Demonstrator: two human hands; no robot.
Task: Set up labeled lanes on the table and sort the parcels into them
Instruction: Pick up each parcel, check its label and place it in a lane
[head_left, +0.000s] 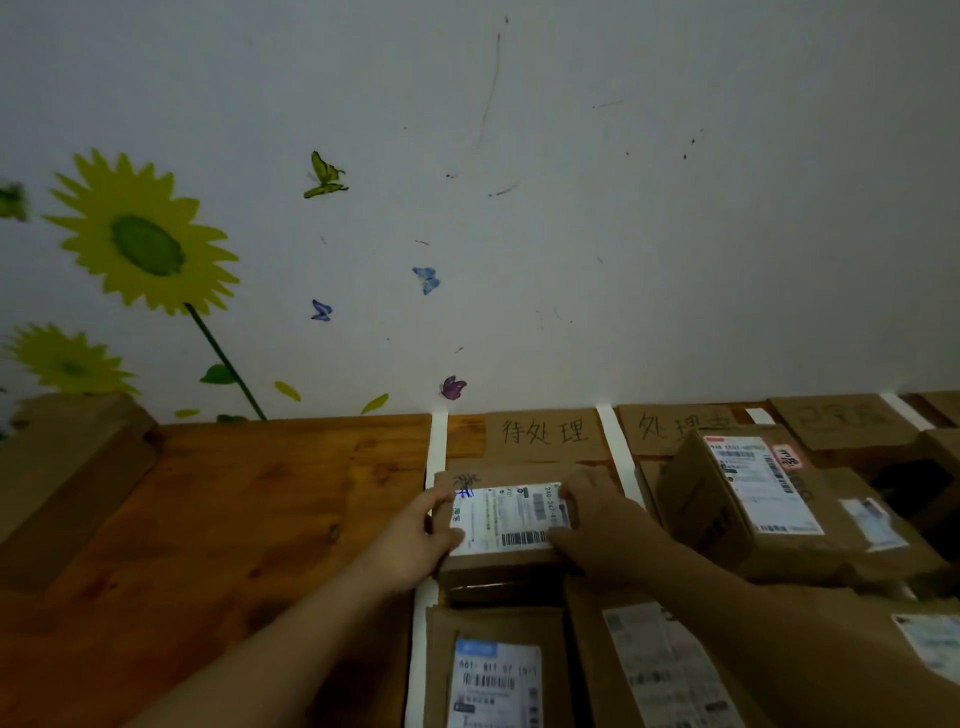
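A small cardboard parcel (506, 519) with a white shipping label lies in the leftmost lane of the wooden table (234, 519). My left hand (431, 525) grips its left side and my right hand (592, 519) grips its right side. White tape strips (435, 441) (615, 447) mark the lane borders. Cardboard lane labels (543, 431) (675, 426) (841, 418) with handwritten characters lie along the wall. Nearer me in the same lane sit two more parcels (493, 670) (660, 670).
A large labelled box (748, 499) stands in the middle lane, with further parcels (872, 519) beside it on the right. A brown cardboard box (67, 467) rests at the table's far left. The wall with sunflower and butterfly stickers rises directly behind.
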